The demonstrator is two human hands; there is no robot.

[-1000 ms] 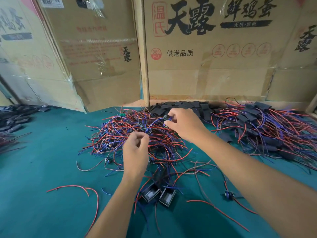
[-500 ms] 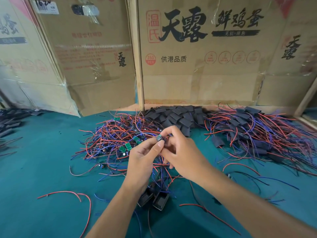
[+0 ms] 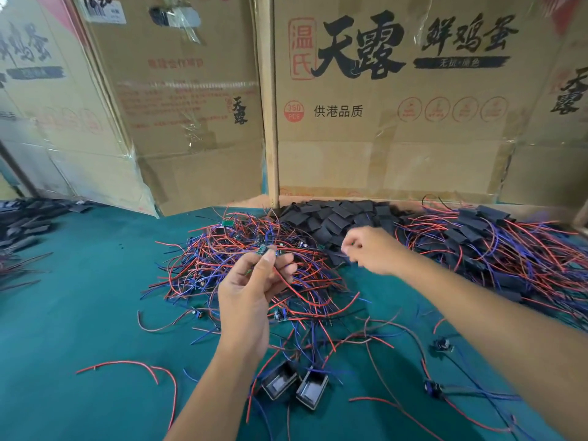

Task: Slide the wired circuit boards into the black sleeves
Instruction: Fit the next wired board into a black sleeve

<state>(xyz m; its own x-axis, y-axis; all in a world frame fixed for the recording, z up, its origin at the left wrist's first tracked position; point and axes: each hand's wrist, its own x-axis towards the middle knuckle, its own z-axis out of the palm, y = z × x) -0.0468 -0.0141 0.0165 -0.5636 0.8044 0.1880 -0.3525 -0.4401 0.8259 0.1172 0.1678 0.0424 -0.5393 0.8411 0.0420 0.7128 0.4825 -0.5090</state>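
Circuit board (image 3: pixel 263 249), small and green, sits pinched at the fingertips of the left hand (image 3: pixel 251 297), held up over the tangle of red and blue wires (image 3: pixel 248 265) around 11 o'clock from frame centre; its red lead trails down past the palm. Far left, at 9 o'clock, a dark heap of sleeves (image 3: pixel 22 218) lies on the green table (image 3: pixel 79 313), blurred, contents hard to make out. A loose red wire (image 3: pixel 133 366) curls on the table at 7 o'clock. Below the left wrist, at 6 o'clock, two small black open-topped housings (image 3: pixel 294 385) lie side by side, touching. More wired boards are scattered through the tangle, one green one (image 3: pixel 227 223) at its far edge. Behind the tangle, at 12 o'clock, a pile of flat black sleeves (image 3: pixel 337 218) lies against the cardboard boxes (image 3: pixel 397 122). Right hand (image 3: pixel 370 249) reaches to the near edge of that pile, fingers curled down onto the sleeves; motion blur, so cannot tell whether it grips one. At 3 o'clock, a second heap (image 3: pixel 496 246) mixes black sleeves with red and blue leads. Two stray components with wires (image 3: pixel 440 345) lie on the table at 4 o'clock.
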